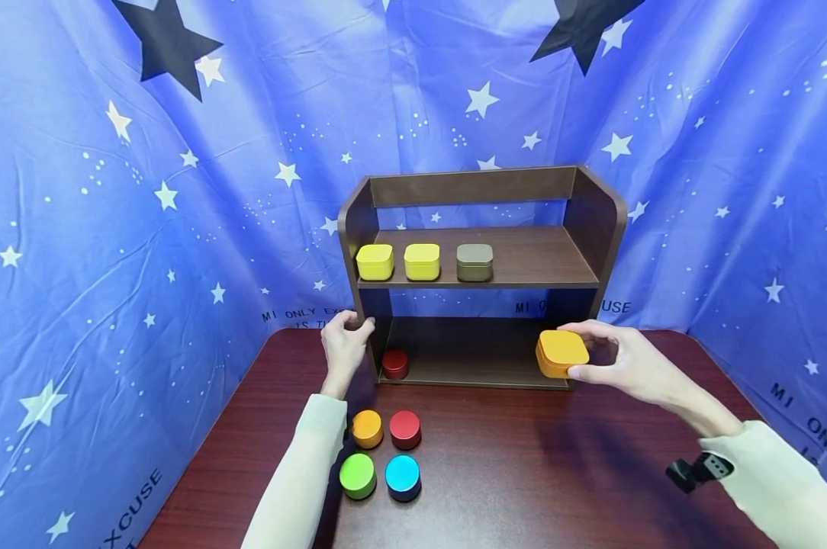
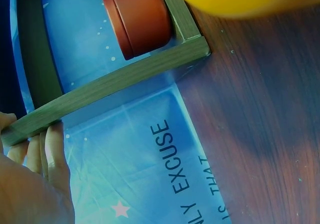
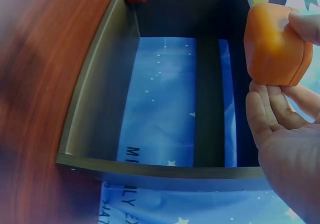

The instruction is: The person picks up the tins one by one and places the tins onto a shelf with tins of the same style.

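Note:
A dark brown two-tier shelf (image 1: 482, 297) stands on the table. My left hand (image 1: 345, 343) grips the edge of its left side panel (image 2: 135, 74), fingers on the outer face and the thumb mostly hidden in the left wrist view. In my right hand (image 1: 633, 362) is an orange square tin (image 1: 562, 352), pinched between thumb and fingers, in front of the lower tier's right end. The right wrist view shows the same orange tin (image 3: 275, 44) with its lid seam. A red round tin (image 1: 395, 364) sits at the left end of the lower tier.
On the upper tier are two yellow square tins (image 1: 375, 262) and an olive-grey one (image 1: 474, 262). Round tins in orange (image 1: 367, 428), red (image 1: 405, 429), green (image 1: 358, 476) and blue (image 1: 403, 477) stand on the table beside my left forearm. A starry blue curtain (image 1: 249, 191) surrounds the table.

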Action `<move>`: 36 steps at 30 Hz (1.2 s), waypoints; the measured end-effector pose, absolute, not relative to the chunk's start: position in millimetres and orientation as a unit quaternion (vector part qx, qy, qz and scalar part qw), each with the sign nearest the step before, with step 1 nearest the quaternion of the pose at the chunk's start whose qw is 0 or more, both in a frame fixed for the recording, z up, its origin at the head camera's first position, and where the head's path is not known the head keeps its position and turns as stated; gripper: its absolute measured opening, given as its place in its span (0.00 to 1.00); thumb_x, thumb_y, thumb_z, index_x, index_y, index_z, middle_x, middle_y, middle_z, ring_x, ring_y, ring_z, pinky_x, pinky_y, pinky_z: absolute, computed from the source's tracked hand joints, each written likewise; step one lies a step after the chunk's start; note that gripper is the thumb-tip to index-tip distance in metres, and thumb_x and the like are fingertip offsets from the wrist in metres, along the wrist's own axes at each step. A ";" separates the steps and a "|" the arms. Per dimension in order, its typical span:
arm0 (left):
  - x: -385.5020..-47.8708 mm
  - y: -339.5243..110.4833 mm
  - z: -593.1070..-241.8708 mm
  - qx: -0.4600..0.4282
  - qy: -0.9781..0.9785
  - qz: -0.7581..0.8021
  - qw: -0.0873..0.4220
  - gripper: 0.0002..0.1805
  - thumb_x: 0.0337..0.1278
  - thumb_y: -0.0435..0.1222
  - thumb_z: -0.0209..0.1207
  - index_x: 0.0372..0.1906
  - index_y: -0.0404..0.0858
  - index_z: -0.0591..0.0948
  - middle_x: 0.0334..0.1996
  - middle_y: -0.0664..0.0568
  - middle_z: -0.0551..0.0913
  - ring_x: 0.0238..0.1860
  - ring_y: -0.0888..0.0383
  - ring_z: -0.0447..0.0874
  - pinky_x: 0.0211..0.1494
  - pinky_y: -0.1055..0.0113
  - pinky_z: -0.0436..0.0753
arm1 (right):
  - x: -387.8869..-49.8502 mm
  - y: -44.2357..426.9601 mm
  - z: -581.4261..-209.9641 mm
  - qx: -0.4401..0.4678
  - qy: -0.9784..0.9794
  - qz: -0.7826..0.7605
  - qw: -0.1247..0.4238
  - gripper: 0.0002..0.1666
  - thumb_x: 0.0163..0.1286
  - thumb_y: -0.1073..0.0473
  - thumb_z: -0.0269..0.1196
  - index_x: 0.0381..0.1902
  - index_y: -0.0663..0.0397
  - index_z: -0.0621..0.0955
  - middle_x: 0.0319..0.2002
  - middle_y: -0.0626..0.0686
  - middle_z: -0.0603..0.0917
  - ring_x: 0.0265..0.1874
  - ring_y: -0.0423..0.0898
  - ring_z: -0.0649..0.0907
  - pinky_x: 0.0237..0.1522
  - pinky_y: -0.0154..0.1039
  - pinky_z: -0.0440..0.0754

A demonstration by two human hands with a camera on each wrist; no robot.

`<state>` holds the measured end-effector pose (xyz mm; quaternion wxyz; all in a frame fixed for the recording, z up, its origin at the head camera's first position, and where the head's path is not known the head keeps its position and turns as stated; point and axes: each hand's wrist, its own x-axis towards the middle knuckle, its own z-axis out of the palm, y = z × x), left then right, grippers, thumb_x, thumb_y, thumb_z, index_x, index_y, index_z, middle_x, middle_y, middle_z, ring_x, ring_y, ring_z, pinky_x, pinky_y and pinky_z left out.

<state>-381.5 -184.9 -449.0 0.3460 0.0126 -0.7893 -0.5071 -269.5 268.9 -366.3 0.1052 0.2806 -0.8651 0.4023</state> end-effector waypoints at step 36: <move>-381.6 -184.8 -448.6 0.018 -0.791 -0.507 0.340 0.10 0.55 0.36 0.75 0.32 0.33 0.87 0.34 0.37 0.90 0.41 0.41 0.86 0.49 0.57 0.80 | -309.5 252.1 -302.0 0.250 -0.855 0.449 0.070 0.37 0.74 0.62 0.71 0.78 0.62 0.74 0.52 0.29 0.85 0.49 0.25 0.86 0.50 0.21 0.83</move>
